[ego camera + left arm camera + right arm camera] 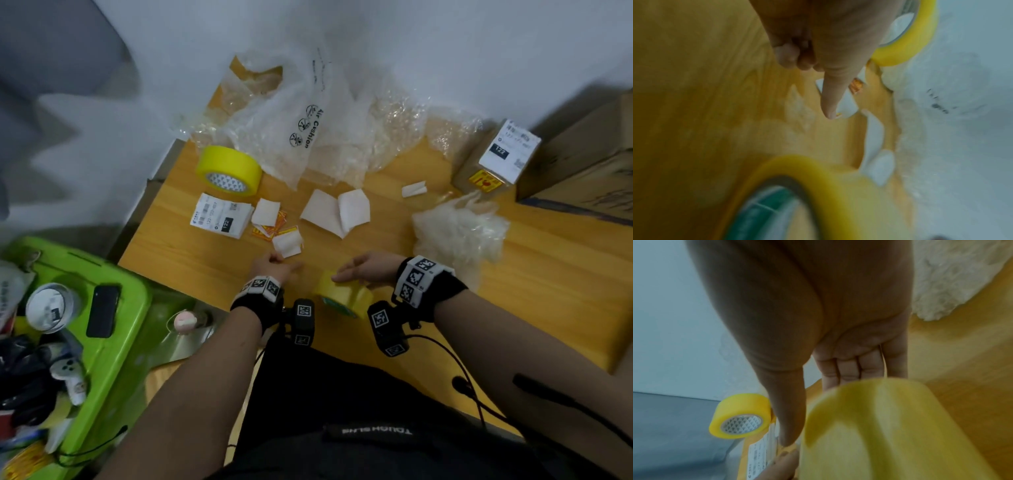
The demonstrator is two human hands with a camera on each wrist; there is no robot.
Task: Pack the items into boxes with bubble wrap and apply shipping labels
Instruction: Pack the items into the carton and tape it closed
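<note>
Far left: a green plastic bin [113, 342] of loose items is seen beside the yellow wooden counter [534, 274].

Left-centre: a stack of white printed shipping labels [221, 219] lies flat, with a large yellow tape roll [228, 169] just behind it and clear bubble wrap [308, 126] heaped at the back.

Left hand [274, 269]: forefinger is stretched forward over the counter, remaining fingers curled under, nothing held.

Right hand [366, 269]: fingers and thumb are closed over the top of a second yellow tape roll with a green core [344, 296] at the near edge.

Far right: a small brown cardboard box [493, 161], already labelled, stands beside a larger carton [582, 164].

Step judged: taping, with the roll just taken up. Next, the free tape end probably needs finding and peeling, which calls for a fingernail at the seam while the roll is steadied.
</note>
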